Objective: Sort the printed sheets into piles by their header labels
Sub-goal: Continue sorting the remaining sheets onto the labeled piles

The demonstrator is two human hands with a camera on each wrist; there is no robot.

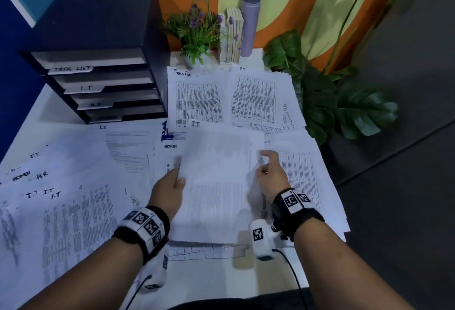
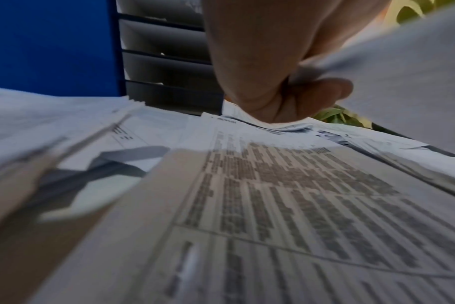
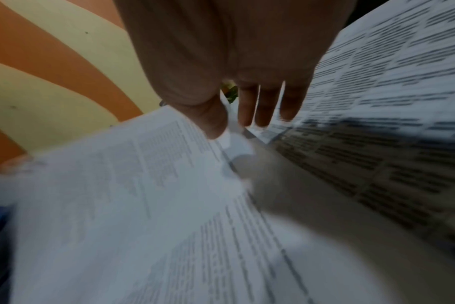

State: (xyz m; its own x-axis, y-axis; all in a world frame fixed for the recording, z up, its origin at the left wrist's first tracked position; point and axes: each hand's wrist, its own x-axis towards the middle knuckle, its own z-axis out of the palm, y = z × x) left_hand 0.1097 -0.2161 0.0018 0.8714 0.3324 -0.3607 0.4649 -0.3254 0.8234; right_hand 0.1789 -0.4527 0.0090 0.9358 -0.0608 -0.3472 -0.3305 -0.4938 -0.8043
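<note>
A printed sheet (image 1: 219, 181) hangs tilted and blurred above the table's middle. My left hand (image 1: 178, 179) pinches its left edge between thumb and fingers; the left wrist view shows this pinch by my left hand (image 2: 286, 82) on the sheet (image 2: 403, 72). My right hand (image 1: 267, 167) is at the sheet's right edge with straight fingers. In the right wrist view the right hand (image 3: 237, 125) has its thumb against the sheet (image 3: 117, 185). Piles headed TASK LIST (image 1: 197, 98) and H.R (image 1: 258, 98) lie at the back. An ADMIN sheet (image 1: 170, 154) lies under the held one.
Mixed sheets headed I.T, H.R and ADMIN (image 1: 61, 199) cover the table's left. A black drawer organizer (image 1: 98, 83) labelled TASK LIST, I.T, H.R stands back left. A flower pot (image 1: 197, 38), books (image 1: 232, 36) and a purple bottle (image 1: 250, 19) line the back. A large plant (image 1: 332, 102) overhangs the right edge.
</note>
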